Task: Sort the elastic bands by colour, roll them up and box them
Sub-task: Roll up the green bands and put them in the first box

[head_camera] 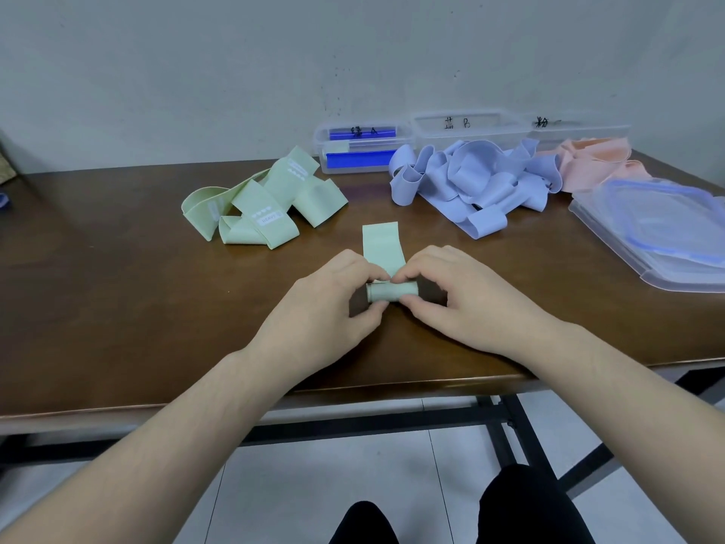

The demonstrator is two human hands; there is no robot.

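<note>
Green band (pixel 386 268) at the centre of the desk (pixel 117 308), near the front edge, and it's partly rolled: a tight roll at the near end, the flat tail running away toward 12 o'clock. Left hand (pixel 333 304) pinches the roll's left end, fingers curled over the top and thumb underneath. Right hand (pixel 459 296) pinches the right end the same way, fingertips meeting the left's just above the roll (both hands clamped on that one band, no gap between them).

Out at 10 o'clock from the roll lies the pile of green bands (pixel 263 202), loose and looped, white labels showing on a couple. At 1 o'clock, the heap of blue bands (pixel 470 182), tangled and spilling forward. Past that at 2 o'clock, the pink bands (pixel 596 162), tucked against the back of the desk.

Along the wall stand three clear boxes. The left box (pixel 361 151) at 12 o'clock carries blue clips and a handwritten mark; the middle box (pixel 467 127) sits behind the blue heap, and the right box (pixel 580 129) behind the pink, each marked too. At 3 o'clock, a stack of clear lids (pixel 659 229) with blue seals rests flat near the desk's right edge.
</note>
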